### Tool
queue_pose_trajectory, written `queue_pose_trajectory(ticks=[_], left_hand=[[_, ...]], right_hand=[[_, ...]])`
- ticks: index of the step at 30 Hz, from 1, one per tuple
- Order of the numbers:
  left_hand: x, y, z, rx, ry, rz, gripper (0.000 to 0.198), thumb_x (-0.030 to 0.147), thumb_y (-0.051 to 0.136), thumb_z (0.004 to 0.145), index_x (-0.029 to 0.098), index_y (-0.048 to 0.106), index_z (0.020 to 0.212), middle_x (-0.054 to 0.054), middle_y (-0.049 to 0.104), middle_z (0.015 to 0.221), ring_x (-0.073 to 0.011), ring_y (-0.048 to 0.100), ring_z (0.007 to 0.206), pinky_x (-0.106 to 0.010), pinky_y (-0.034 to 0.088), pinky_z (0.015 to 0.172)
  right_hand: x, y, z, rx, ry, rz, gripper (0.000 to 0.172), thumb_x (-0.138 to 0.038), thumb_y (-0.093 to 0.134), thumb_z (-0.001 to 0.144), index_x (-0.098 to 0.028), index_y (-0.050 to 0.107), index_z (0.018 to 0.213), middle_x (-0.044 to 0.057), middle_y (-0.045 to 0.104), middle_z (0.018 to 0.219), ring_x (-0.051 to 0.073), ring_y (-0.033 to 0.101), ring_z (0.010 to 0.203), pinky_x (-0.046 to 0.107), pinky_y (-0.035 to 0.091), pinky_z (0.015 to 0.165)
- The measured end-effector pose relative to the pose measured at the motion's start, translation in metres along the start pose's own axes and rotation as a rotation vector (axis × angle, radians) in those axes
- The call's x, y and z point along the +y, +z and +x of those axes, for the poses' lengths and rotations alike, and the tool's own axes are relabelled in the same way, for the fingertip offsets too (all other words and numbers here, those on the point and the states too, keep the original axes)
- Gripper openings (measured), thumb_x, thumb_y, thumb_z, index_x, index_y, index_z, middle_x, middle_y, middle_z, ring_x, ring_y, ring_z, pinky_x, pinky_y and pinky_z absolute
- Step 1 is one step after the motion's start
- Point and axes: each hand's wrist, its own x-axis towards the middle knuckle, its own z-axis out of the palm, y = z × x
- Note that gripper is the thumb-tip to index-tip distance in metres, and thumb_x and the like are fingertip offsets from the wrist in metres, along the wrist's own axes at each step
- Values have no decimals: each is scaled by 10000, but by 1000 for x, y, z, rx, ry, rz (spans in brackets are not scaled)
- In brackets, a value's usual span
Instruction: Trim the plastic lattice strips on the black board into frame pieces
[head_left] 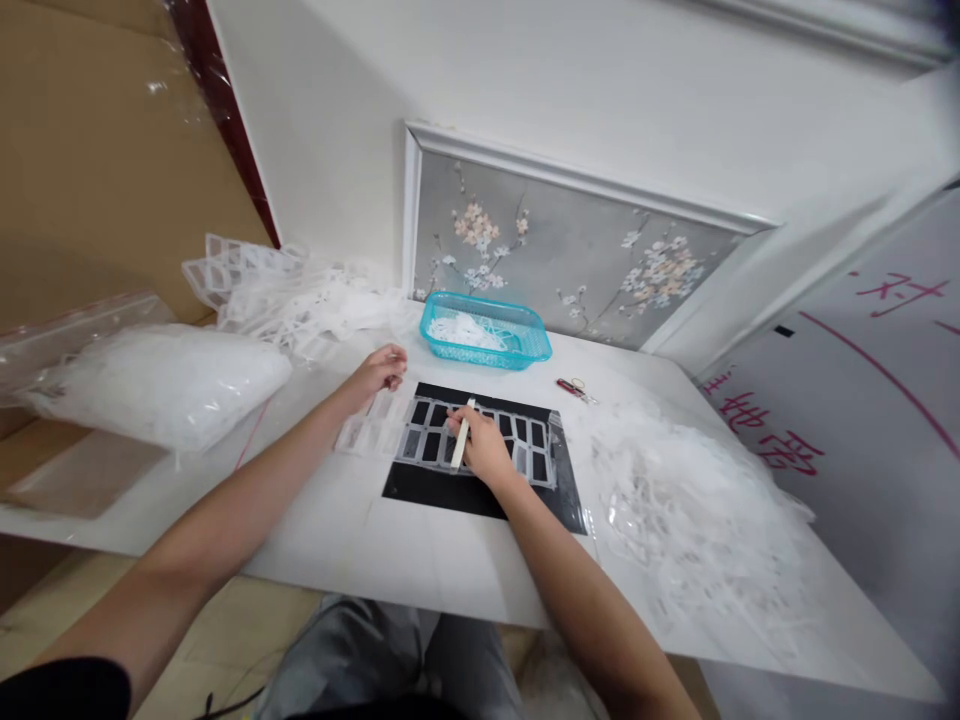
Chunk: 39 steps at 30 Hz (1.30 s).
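Note:
My right hand (pixel 486 446) is closed round a pale flat stick (pixel 460 440), held upright in the view over a translucent plastic frame sheet (pixel 534 432) with rows of rectangular openings. That sheet lies on a black mat (pixel 450 493). My left hand (pixel 381 371) is held just off the mat's upper left corner, fingers loosely bent and apart, with nothing visible in them. Below it, more translucent frame pieces (pixel 373 430) rest on the white table beside the mat.
A turquoise basket (pixel 487 358) holding small white pieces stands at the back. Red-handled snips (pixel 574 389) lie right of it. Translucent frames pile up at the right (pixel 697 520) and back left (pixel 300 300). A filled plastic bag (pixel 172 385) sits left.

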Motion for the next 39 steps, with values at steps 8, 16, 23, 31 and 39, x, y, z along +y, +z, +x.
queue_pose_trajectory(ticks=[8,16,23,31,39], left_hand=[[12,22,-20,-527,-228,499,378,284,906,453,179,639,700,41,532,581,-118,433,519,-242,259,505],[12,24,-18,-598,-178,592,250,397,761,673,182,658,749,31,578,642,-134,492,610,-234,319,574],[12,22,-21,-508,-113,476,307,457,765,711,184,628,749,34,510,539,-112,414,455,-236,269,462],[30,61,-35,-426,45,298,310,458,620,875,215,535,1047,27,566,699,-111,494,518,-221,361,488],[37,59,-40,-472,87,307,716,322,828,697,243,480,1318,80,445,640,-100,416,551,-218,322,539]], right_hand=[[2,-10,-5,136,81,177,174,-406,536,936,-261,632,945,54,749,1115,243,693,1053,380,521,908],[-1,4,-6,-37,44,131,85,-306,607,886,-248,661,917,51,752,987,231,700,923,355,512,854],[-5,-3,-6,-53,53,169,101,-328,620,878,-244,668,909,54,748,980,232,692,915,367,512,858],[-19,-4,-10,24,281,844,306,-520,693,781,-228,616,830,21,695,865,177,670,774,332,563,737],[-19,-10,-6,84,377,879,303,-448,779,682,-202,635,785,-3,667,675,153,621,614,316,530,646]])
